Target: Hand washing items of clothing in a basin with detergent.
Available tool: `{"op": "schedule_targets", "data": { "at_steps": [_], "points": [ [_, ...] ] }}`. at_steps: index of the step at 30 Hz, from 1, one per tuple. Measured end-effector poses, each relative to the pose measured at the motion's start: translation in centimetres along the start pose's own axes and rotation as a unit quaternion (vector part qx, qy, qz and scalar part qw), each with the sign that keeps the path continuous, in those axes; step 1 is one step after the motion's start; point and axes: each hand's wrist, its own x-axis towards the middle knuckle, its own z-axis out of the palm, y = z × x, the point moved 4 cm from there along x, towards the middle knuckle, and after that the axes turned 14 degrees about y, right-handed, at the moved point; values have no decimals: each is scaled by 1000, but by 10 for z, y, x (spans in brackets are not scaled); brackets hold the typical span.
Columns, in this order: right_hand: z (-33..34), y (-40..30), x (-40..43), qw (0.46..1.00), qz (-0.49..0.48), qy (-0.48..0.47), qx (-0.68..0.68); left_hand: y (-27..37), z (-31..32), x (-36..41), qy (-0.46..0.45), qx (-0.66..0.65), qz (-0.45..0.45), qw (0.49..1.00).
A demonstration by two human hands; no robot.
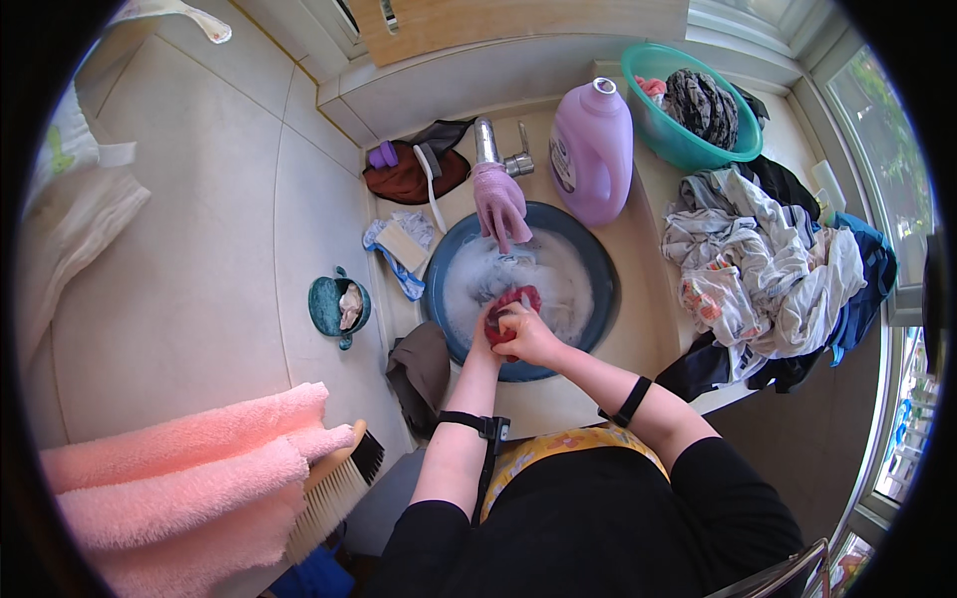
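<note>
A blue-grey basin (446, 261) of sudsy water (564, 276) sits before me, with pale wet cloth partly under the foam. Over its near part, a dark red wet cloth (527, 297) is gripped between both hands. My left hand (487, 329) holds it from the left, its fingers mostly hidden by the cloth. My right hand (529, 335) presses on the cloth with bent fingers. A pink cloth (497, 202) is wrapped round the spout of the metal faucet (486, 140) and hangs over the basin's far side.
Right: a lilac detergent jug (594, 149), a teal basin (643, 123) with clothes, a heap of laundry (770, 254). Left: a white-handled brush (431, 187), a soap bar (402, 245) on a wrapper, brown cloth (419, 370), a green wall holder (325, 306), a pink towel (194, 463), a bristle brush (329, 501).
</note>
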Motion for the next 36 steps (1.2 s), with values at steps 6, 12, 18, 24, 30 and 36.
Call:
{"op": "schedule_targets", "data": {
  "at_steps": [6, 12, 18, 24, 30, 36],
  "points": [
    [1, 7, 17, 996, 78, 40, -18, -12, -7, 13, -51, -77, -53, 994],
    [-10, 48, 25, 964, 243, 100, -34, -28, 17, 12, 91, 61, -15, 994],
    [-16, 103, 14, 959, 229, 69, -154, 3, -14, -20, 342, 250, 263, 867],
    [15, 54, -29, 897, 23, -102, -430, 6, -6, -21, 357, 288, 197, 866],
    [22, 95, 22, 957, 111, -77, -258, 13, -60, 3, 255, 131, 120, 951],
    [8, 25, 5, 979, 11, -103, -173, -14, -26, -5, 158, -39, 3, 987]
  ]
}}
